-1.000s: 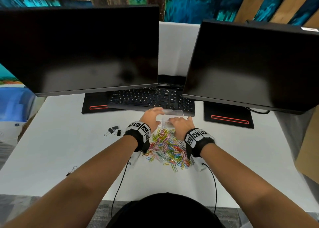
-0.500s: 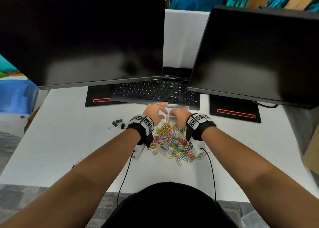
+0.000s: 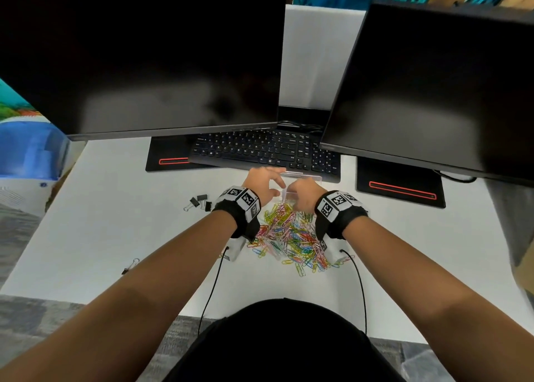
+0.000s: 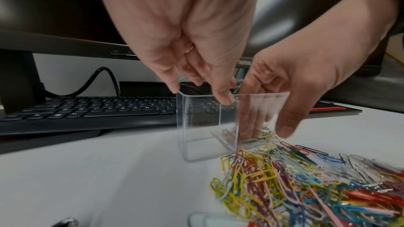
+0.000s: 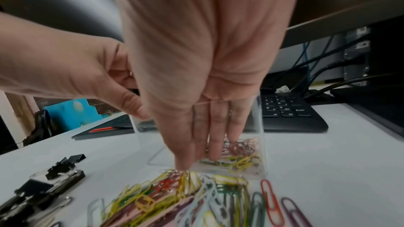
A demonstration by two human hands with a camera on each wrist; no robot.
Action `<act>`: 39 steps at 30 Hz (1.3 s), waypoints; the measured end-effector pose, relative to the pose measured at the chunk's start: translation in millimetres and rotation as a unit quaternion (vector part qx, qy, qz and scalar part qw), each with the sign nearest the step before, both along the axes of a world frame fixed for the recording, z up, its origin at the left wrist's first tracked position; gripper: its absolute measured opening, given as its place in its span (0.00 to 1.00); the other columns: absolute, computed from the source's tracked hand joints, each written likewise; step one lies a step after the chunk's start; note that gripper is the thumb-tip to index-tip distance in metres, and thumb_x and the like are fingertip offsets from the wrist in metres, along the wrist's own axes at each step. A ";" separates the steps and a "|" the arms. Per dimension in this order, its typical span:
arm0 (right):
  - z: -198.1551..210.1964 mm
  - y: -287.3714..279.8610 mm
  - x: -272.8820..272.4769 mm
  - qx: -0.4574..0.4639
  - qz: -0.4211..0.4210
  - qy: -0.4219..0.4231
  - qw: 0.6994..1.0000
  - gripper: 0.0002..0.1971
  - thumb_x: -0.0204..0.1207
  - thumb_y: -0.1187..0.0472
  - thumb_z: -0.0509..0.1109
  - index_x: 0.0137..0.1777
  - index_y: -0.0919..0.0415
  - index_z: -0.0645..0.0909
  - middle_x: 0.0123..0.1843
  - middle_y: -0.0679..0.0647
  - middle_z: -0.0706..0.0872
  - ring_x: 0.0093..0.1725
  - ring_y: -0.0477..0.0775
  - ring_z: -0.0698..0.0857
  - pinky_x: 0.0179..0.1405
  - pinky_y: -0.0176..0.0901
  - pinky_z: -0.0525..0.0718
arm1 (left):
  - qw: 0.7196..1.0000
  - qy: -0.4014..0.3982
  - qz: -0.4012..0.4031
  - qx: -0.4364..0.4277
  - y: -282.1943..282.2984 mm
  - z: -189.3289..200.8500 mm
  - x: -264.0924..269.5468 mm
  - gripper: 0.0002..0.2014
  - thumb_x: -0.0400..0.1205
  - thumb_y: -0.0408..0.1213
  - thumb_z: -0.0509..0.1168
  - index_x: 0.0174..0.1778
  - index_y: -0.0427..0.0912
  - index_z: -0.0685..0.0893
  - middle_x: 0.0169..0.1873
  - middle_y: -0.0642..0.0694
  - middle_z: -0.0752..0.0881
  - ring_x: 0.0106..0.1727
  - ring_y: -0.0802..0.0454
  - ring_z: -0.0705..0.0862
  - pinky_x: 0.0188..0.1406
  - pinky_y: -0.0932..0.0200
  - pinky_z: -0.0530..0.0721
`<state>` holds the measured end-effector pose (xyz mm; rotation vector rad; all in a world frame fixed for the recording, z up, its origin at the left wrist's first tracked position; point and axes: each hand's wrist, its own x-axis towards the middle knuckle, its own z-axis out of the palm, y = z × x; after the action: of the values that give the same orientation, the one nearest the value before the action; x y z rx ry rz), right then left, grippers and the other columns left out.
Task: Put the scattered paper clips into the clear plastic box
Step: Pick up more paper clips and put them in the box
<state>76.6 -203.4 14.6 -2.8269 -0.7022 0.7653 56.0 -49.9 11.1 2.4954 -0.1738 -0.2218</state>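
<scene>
The clear plastic box (image 4: pixel 203 127) stands upright on the white desk, just in front of the keyboard. My left hand (image 4: pixel 201 92) pinches its rim between thumb and fingers. The straight fingers of my right hand (image 5: pixel 203 153) reach down inside the box, with the thumb outside its near wall. Several coloured paper clips (image 5: pixel 242 158) lie on the box floor under those fingers. A large heap of coloured paper clips (image 3: pixel 289 237) is spread on the desk between my wrists, touching the near side of the box (image 3: pixel 300 179).
A black keyboard (image 3: pixel 265 153) lies right behind the box, under two dark monitors (image 3: pixel 144 64) (image 3: pixel 433 87). Black binder clips (image 3: pixel 199 201) sit left of my left wrist, and one more binder clip (image 3: pixel 130 266) lies near the desk's left front. Cables hang from both wristbands.
Both hands have stayed at the box. My head view has tilted down and closer. The right hand has sunk a little lower at the box.
</scene>
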 end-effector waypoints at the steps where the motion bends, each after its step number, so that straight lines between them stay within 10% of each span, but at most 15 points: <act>1: -1.0 -1.1 -1.6 0.000 0.002 0.007 1.000 0.18 0.73 0.63 0.73 0.63 0.62 0.81 0.60 0.57 0.85 0.61 0.58 0.82 0.57 0.44 0.79 | 1.000 0.002 0.000 0.000 0.3 0.3 0.0 0.08 0.73 0.29 0.74 0.46 0.42 0.91 0.70 0.51 0.80 0.70 0.55 0.78 0.73 0.66 0.61; 11: -5.5 -35.0 -37.4 0.308 -0.097 -0.145 0.935 0.03 0.73 0.64 0.71 0.45 0.61 0.86 0.40 0.51 0.84 0.38 0.47 0.80 0.42 0.41 0.84 | 1.000 0.002 0.009 -0.022 0.1 1.8 -2.2 0.08 0.73 0.28 0.74 0.45 0.41 0.91 0.69 0.50 0.81 0.69 0.54 0.79 0.73 0.66 0.62; 19: -51.7 -40.3 -49.6 0.132 0.076 -0.078 0.985 0.19 0.75 0.73 0.67 0.64 0.58 0.84 0.67 0.54 0.83 0.70 0.54 0.77 0.73 0.47 0.74 | 1.000 0.003 0.015 -0.017 -1.1 2.1 -2.7 0.07 0.73 0.28 0.74 0.45 0.42 0.91 0.69 0.50 0.81 0.68 0.55 0.79 0.71 0.69 0.62; 39: -14.7 -51.4 -43.8 0.219 -0.179 -0.034 0.958 0.07 0.74 0.68 0.73 0.51 0.65 0.88 0.49 0.58 0.90 0.44 0.47 0.81 0.47 0.31 0.77 | 0.999 0.013 0.020 -0.027 -1.0 3.2 -1.7 0.07 0.71 0.29 0.75 0.42 0.43 0.91 0.68 0.50 0.82 0.69 0.54 0.79 0.79 0.51 0.64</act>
<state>32.9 -254.8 -0.1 -2.4723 -0.3001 0.3928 54.2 -50.9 14.3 2.4383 -0.1174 -0.2299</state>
